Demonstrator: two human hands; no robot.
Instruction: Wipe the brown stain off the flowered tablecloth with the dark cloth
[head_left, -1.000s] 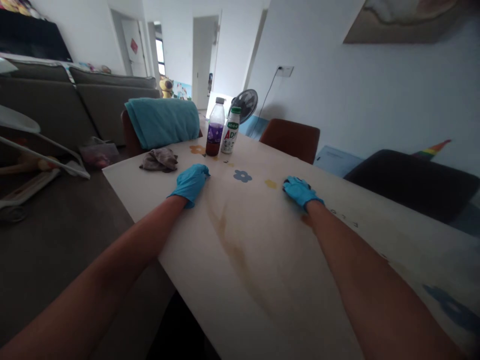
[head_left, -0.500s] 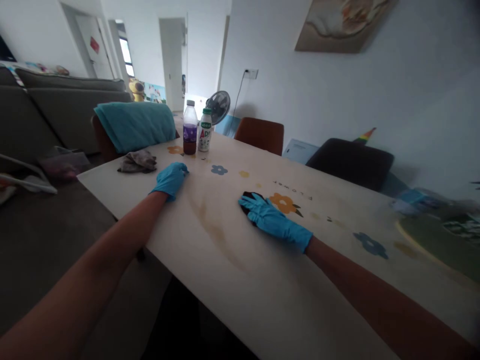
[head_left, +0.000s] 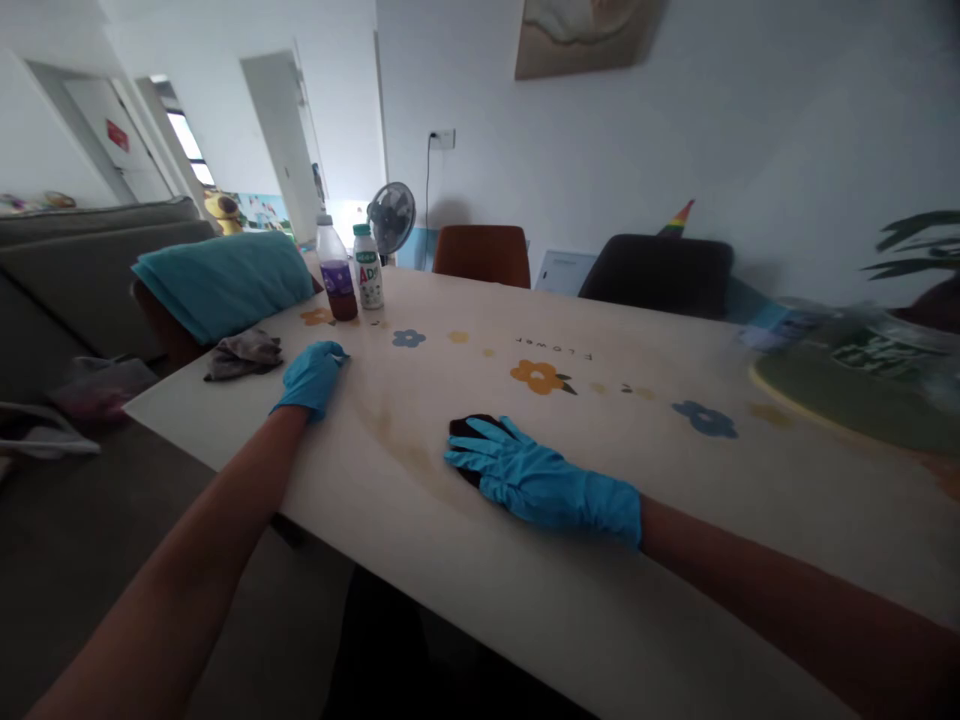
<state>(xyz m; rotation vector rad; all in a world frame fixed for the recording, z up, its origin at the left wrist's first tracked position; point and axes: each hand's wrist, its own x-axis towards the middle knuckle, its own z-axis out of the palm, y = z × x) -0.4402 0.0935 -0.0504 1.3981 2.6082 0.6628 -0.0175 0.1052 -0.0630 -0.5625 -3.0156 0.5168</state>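
Here, right hand (head_left: 529, 478) spread over dark pad (head_left: 460, 428), left hand (head_left: 309, 379) curled, grip unclear.

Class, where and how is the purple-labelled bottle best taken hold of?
Probably around the middle of the purple-labelled bottle, coming from its left with the left hand: it stands upright, its body looks rounded, and the white bottle close on its right seems to leave little finger room there.
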